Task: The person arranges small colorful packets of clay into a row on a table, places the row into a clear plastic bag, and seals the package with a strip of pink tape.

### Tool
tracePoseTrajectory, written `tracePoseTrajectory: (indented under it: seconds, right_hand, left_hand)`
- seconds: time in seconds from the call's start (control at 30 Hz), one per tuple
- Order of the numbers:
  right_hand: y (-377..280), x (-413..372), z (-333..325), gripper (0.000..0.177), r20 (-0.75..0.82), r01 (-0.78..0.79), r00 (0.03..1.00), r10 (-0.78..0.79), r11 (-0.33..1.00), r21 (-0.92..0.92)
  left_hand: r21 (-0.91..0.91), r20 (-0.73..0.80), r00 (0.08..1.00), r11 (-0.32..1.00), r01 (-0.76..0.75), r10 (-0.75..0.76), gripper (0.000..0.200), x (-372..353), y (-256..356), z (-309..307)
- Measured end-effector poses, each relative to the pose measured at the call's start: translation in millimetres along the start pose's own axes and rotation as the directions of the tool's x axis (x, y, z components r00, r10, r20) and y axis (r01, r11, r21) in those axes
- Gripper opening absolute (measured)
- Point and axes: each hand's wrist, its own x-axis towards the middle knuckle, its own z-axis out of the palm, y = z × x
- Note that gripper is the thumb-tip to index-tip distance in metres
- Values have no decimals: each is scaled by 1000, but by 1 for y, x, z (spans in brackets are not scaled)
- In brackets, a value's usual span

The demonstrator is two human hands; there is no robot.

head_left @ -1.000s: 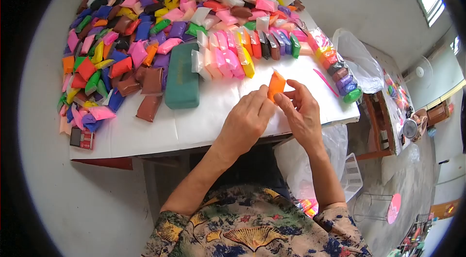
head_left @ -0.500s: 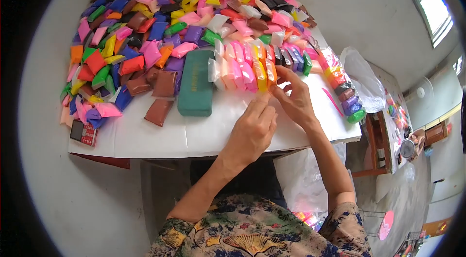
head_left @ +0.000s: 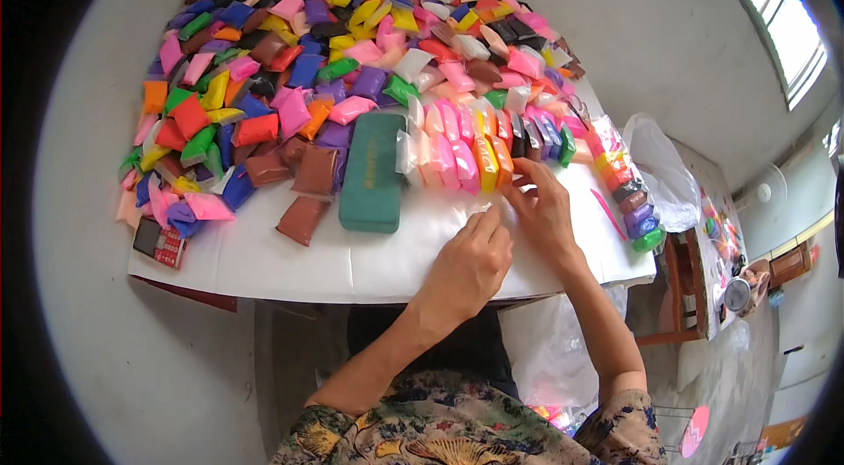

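Note:
Two rows of small clear-wrapped packets of coloured clay stand side by side, running from white and pale peach through pink, yellow and orange to dark ones. My right hand (head_left: 542, 208) has its thumb and forefinger on the orange packet (head_left: 502, 163) at the right end of the front row. Just left of that lies a yellow packet (head_left: 484, 164). My left hand (head_left: 468, 265) is closed above the white tabletop, fingertips pinched together; anything between them is hidden. A green box (head_left: 371, 173) sits against the left end of the rows.
A big heap of mixed coloured packets (head_left: 299, 65) covers the back and left of the table (head_left: 264, 258). To the right lie a filled strip of packets (head_left: 629, 192), a pink stick (head_left: 607, 210) and a clear plastic bag (head_left: 664, 175). A red-and-black gadget (head_left: 158, 243) rests at the front left.
The whole view has shifted, so the table sits lower in the picture. My left hand has drawn slightly back from the packets. My right fingers stay at the orange packet.

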Motion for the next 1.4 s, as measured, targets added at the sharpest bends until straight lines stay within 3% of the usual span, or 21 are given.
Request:
tracePoseTrajectory:
  seconds: [0.23, 0.37, 0.5, 0.6, 0.73, 0.83, 0.87, 0.97, 1.03, 1.1, 1.17, 1.23, 1.33, 1.4]
  right_hand:
    - [-42, 24, -31, 28, -170, 212, 959, -228, 971, -107]
    - [-47, 102, -12, 24, 36, 293, 956, -292, 940, -176]
    - [-34, 186, 38, 28, 209, 358, 933, -294, 825, -437]
    - [-8, 227, 89, 29, 248, 430, 902, -354, 685, -588]
    - [3, 242, 118, 26, 326, 419, 907, -265, 503, -756]
    - [6, 246, 118, 23, 204, 420, 869, -450, 452, -787]
    - [5, 252, 114, 24, 207, 359, 925, -320, 552, -753]
    - [-20, 246, 76, 27, 86, 244, 962, -258, 684, -688]
    - [-47, 212, 32, 29, -23, 241, 946, -324, 748, -618]
    - [-43, 169, -5, 26, -80, 433, 845, -529, 764, -479]
    - [-51, 105, -37, 27, -41, 500, 829, -558, 771, -394]
    - [-41, 41, -61, 30, 48, 569, 782, -621, 681, -462]
    - [-18, -37, -70, 31, 123, 482, 862, -491, 722, -496]
    - [0, -68, -67, 36, 192, 393, 919, -343, 788, -474]
  left_hand:
    - [59, 76, 997, 998, -10, 5, 14, 2, 2, 1]
    - [187, 90, 989, 973, -135, 120, 15, 1, -1, -1]
    - [70, 43, 998, 996, -53, 50, 16, 1, -2, 2]
    - [57, 49, 998, 997, -49, 46, 17, 2, -2, 3]
    - [72, 51, 996, 995, -70, 67, 16, 3, -5, 6]
    - [83, 57, 996, 994, -76, 71, 16, 2, -6, 6]
    - [81, 58, 996, 994, -78, 73, 16, 2, -5, 7]
    - [62, 23, 998, 996, -67, 66, 16, 1, -5, 7]
    - [43, 7, 999, 998, -43, 43, 15, 2, -4, 2]
    - [14, -16, 1000, 1000, -8, 8, 15, 1, -3, 0]
    - [-69, -110, 993, 997, 36, -44, 13, 1, -3, -2]
    - [-127, -186, 978, 989, 71, -94, 15, 3, -1, -9]
    - [-152, -216, 969, 985, 85, -117, 21, 4, -4, -3]
    - [-129, -135, 981, 984, 123, -140, 24, 5, -2, -3]
